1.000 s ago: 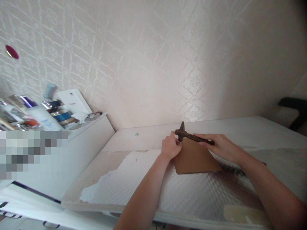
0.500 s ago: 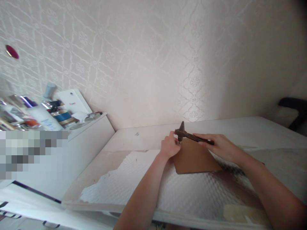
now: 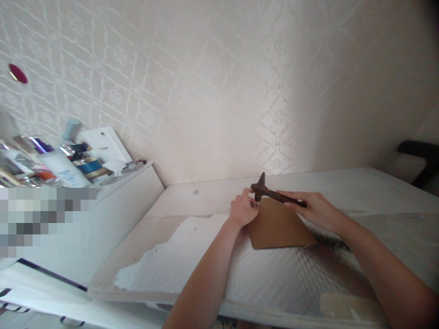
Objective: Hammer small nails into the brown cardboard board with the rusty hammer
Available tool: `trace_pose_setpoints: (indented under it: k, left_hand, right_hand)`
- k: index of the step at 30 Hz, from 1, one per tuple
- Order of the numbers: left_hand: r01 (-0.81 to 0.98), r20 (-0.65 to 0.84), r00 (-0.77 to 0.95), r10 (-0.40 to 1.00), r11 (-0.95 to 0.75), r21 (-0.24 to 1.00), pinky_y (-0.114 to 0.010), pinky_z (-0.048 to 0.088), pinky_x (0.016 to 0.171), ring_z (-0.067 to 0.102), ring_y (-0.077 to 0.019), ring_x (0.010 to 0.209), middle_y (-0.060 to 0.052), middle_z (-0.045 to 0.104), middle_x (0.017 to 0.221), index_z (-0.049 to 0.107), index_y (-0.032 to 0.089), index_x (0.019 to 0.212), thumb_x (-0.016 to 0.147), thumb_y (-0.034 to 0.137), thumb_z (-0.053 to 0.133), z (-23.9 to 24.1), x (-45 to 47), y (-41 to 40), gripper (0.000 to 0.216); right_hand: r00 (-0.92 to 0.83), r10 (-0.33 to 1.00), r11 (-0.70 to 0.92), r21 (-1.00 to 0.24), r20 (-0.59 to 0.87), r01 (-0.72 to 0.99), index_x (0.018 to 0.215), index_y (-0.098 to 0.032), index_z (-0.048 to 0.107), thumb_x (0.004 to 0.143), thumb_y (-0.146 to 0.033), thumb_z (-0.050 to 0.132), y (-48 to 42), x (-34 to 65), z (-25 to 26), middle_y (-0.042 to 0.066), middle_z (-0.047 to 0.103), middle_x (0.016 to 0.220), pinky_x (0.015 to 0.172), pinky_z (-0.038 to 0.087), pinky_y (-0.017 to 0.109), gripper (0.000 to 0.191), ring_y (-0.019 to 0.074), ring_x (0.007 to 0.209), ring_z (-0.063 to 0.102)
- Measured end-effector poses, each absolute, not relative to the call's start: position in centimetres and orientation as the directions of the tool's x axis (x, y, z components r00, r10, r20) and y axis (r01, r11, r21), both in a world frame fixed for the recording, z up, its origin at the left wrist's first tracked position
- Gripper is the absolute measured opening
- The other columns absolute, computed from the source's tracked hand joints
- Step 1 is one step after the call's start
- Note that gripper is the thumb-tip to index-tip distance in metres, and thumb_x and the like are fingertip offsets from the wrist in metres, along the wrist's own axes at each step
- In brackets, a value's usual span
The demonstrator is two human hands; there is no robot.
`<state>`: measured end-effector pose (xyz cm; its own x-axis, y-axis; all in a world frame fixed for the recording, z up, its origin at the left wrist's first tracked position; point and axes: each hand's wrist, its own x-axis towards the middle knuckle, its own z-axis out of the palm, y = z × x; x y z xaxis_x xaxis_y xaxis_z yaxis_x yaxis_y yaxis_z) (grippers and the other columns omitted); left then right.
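Hands at likely hammer, sideways, head-left

No lettering is legible on my remote feed; at nine o'clock, a white box and white tube carry blurred print.

The left hand and right hand are bare, as are both forearms, widening toward the lower frame
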<state>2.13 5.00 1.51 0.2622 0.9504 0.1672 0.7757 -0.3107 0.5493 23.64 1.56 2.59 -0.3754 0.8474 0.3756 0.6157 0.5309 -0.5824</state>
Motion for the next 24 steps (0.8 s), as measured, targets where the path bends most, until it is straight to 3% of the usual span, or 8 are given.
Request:
trace_pose_setpoints:
  k: [24]
  left_hand:
    - [0.747,0.134,0.261,0.956,-0.288,0.598,-0.033,0.045,0.075,0.06,-0.0212,0.085,-0.002,0.066,0.087,0.044,0.021,0.103,0.063,0.011,0.051,1.66,2.16,5.07,0.042]
  right_hand:
    - [-0.371,0.846,0.532,-0.58,0.382,0.616,0.122,-0.028,0.057,0.085,-0.032,0.048,1.65,23.76,2.26,-0.001,0.058,0.122,0.094,0.045,0.04,0.038,0.0242,0.11,0.055]
